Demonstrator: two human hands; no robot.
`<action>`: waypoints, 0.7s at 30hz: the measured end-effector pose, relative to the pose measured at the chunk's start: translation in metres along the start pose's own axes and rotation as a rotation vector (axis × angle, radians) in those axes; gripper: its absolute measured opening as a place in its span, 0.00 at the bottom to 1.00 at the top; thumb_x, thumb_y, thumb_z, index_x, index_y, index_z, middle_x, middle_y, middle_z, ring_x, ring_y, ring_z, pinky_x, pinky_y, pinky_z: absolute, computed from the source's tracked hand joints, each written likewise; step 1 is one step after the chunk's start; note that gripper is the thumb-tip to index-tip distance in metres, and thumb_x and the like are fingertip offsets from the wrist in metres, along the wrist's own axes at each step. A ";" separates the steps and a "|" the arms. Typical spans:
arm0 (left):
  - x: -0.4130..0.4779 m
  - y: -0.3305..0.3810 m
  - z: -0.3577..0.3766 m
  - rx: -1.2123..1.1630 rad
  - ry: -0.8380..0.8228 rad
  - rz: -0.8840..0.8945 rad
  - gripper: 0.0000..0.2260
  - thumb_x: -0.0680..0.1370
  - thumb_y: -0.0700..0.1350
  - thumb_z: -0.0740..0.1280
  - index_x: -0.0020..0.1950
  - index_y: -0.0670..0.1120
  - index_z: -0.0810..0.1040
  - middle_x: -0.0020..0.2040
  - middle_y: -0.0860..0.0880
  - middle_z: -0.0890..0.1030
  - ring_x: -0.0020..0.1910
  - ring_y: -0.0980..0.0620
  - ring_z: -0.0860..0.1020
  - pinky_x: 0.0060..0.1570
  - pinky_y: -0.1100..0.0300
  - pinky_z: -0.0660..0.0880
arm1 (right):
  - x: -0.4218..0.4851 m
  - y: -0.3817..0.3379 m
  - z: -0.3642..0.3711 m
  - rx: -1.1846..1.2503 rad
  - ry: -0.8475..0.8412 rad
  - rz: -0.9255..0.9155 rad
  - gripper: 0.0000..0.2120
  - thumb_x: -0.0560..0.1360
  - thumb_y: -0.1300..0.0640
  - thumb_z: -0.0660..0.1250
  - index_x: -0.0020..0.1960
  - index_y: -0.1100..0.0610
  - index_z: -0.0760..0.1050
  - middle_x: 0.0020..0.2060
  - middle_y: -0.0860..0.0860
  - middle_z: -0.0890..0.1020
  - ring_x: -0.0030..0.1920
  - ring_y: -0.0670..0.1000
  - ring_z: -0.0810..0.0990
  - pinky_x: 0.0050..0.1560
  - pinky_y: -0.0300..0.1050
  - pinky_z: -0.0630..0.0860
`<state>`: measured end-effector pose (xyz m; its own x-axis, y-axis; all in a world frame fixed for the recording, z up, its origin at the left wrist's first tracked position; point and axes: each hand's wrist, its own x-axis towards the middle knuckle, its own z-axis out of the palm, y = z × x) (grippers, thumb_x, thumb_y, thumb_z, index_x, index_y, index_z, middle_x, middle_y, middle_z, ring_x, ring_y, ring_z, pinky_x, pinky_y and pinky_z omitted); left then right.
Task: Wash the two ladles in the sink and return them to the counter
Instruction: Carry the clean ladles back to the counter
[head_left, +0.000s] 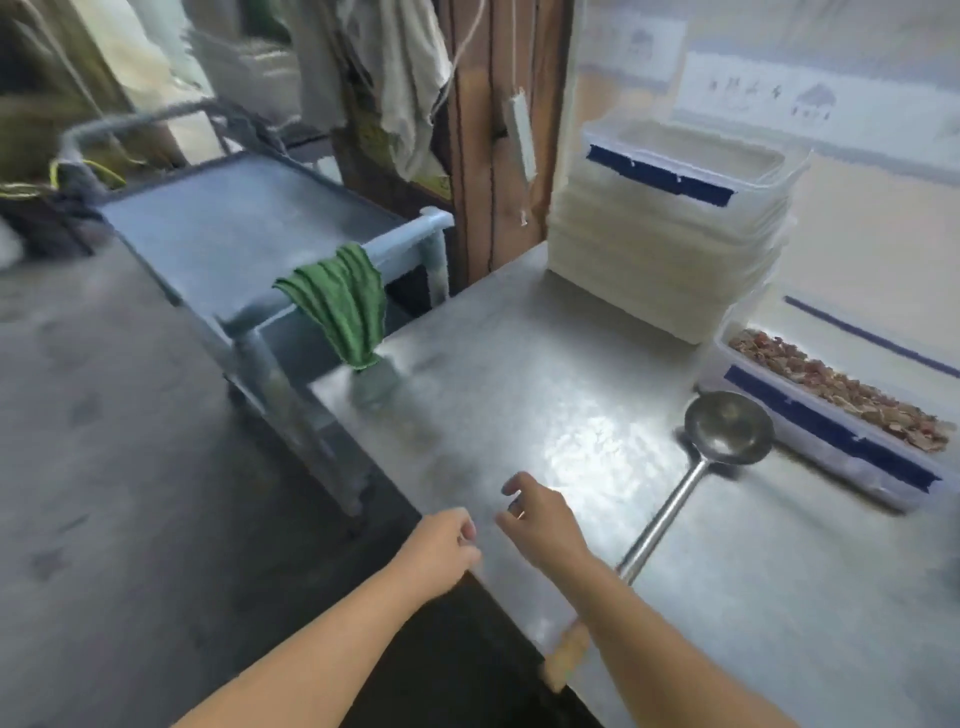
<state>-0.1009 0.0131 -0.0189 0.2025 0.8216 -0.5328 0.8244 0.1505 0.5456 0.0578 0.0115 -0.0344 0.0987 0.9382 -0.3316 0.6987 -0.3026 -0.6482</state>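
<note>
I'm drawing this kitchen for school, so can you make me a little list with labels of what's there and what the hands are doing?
Ladle: one steel ladle with a wooden handle end, lying on the shiny metal counter
Left hand: fingers curled, holding nothing
Right hand: relaxed, holding nothing, above the counter
Boxes: stack of cloudy plastic tubs with blue tape; shallow plastic tub of reddish-brown chopped food
Cloth: green cloth hanging on a grey metal cart
Second ladle, sink: not in view
</note>
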 end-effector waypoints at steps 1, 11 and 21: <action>-0.016 -0.023 -0.013 -0.036 0.059 -0.032 0.04 0.78 0.46 0.67 0.52 0.50 0.76 0.48 0.51 0.79 0.46 0.51 0.79 0.49 0.55 0.78 | -0.002 -0.022 0.016 -0.052 -0.039 -0.048 0.13 0.75 0.52 0.67 0.59 0.49 0.72 0.47 0.49 0.81 0.45 0.50 0.80 0.48 0.47 0.80; -0.301 -0.331 -0.076 -0.277 0.630 -0.529 0.04 0.76 0.44 0.68 0.49 0.47 0.75 0.46 0.48 0.81 0.41 0.48 0.78 0.44 0.55 0.76 | -0.170 -0.251 0.278 -0.403 -0.534 -0.662 0.16 0.71 0.49 0.67 0.57 0.52 0.73 0.46 0.49 0.84 0.47 0.53 0.82 0.49 0.48 0.79; -0.609 -0.540 0.010 -0.557 0.992 -1.108 0.05 0.74 0.46 0.68 0.46 0.53 0.73 0.46 0.49 0.81 0.48 0.45 0.80 0.50 0.54 0.78 | -0.438 -0.392 0.522 -0.582 -0.982 -1.209 0.13 0.70 0.54 0.67 0.53 0.57 0.74 0.47 0.55 0.83 0.51 0.59 0.81 0.46 0.47 0.75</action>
<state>-0.6641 -0.5738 0.0049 -0.9355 0.1566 -0.3167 -0.0104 0.8839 0.4676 -0.6292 -0.3684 0.0068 -0.9577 0.0444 -0.2842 0.2100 0.7833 -0.5851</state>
